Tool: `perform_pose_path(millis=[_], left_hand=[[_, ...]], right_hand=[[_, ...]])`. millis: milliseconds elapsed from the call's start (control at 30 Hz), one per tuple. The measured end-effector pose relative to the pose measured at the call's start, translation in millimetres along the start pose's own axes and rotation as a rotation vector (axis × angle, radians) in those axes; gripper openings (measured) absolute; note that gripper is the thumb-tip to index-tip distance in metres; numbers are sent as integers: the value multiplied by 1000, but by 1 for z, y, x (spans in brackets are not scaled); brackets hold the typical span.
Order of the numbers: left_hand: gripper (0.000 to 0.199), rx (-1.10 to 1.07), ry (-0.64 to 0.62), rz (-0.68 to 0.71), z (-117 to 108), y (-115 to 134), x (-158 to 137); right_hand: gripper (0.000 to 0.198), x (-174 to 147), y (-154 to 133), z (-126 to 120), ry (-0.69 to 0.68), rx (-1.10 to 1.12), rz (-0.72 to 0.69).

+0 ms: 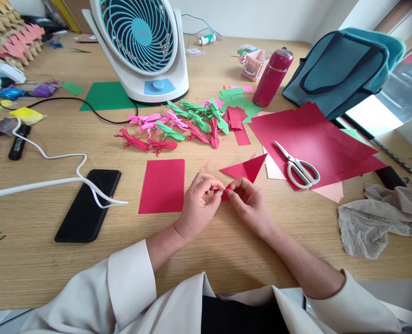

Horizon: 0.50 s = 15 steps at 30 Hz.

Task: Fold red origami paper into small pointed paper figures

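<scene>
Between my two hands is a small piece of folded red paper (226, 193), mostly covered by the fingers. My left hand (199, 202) pinches its left end with thumb and forefinger. On the other end, my right hand (250, 202) has a matching pinch. Just behind the hands lies a red paper triangle (248, 168). A stack of red paper rectangles (162, 186) lies flat beside my left hand. Farther back are several folded paper figures (192, 116) in pink, green and red. White-handled scissors (301, 169) rest on large red sheets (306, 134) to the right.
A white fan (157, 83) stands at the back, near a red bottle (273, 76) and a teal bag (341, 69). At left, a white cable (49, 184) crosses a black phone (87, 206). A crumpled grey cloth (376, 222) lies at right.
</scene>
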<state>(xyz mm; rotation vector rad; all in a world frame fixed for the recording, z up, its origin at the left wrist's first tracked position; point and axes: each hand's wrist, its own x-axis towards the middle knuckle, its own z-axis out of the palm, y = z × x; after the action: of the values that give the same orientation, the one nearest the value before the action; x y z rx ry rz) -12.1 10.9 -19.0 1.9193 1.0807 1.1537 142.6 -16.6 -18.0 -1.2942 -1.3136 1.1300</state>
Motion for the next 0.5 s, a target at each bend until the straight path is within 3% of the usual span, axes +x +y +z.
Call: perform_pose_path(millis=[267, 500], left_hand=[[11, 18, 16, 85, -1, 4, -1], [8, -17, 12, -8, -1, 3, 0]], right_hand=[[12, -3, 4, -1, 49, -76, -14], [10, -5, -4, 0, 37, -127, -34]])
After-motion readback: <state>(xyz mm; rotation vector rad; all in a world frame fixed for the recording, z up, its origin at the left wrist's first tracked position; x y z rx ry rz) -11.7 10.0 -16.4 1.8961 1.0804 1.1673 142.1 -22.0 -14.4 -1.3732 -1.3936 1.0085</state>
